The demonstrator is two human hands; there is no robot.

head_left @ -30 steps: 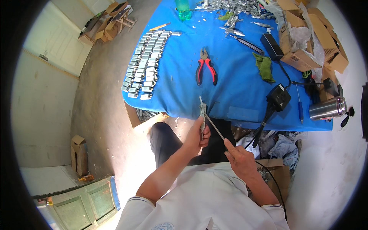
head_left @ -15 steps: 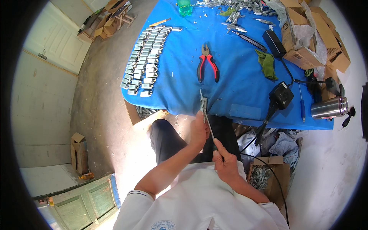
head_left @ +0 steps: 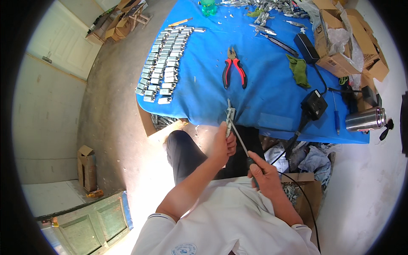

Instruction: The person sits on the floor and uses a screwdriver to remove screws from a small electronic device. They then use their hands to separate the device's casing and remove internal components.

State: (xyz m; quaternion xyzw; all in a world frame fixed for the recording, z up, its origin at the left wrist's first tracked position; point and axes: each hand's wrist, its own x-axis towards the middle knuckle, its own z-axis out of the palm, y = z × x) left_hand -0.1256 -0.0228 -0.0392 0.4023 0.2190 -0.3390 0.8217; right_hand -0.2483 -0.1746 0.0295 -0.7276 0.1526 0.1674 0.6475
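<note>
I see a small metal part (head_left: 230, 117) held upright just off the near edge of the bench (head_left: 263, 106), over the person's lap. The left hand (head_left: 224, 146) is closed around its lower end. A screwdriver (head_left: 240, 142) runs slantwise from the part down to the right hand (head_left: 262, 173), which is clenched on the dark handle; the thin shaft meets the part near its middle (exactly where the tip sits I cannot tell). On the blue cloth beyond, red-handled pliers (head_left: 233, 72) lie with handles spread toward the person. To their left stand rows of small metal pieces (head_left: 163, 72), packed side by side. To the right lie a green rag (head_left: 298, 70), a black power adapter (head_left: 313, 104) with its cable hanging over the edge, and a steel flask (head_left: 365, 120) on its side. Cardboard boxes (head_left: 340, 42) crowd the far right corner.
</note>
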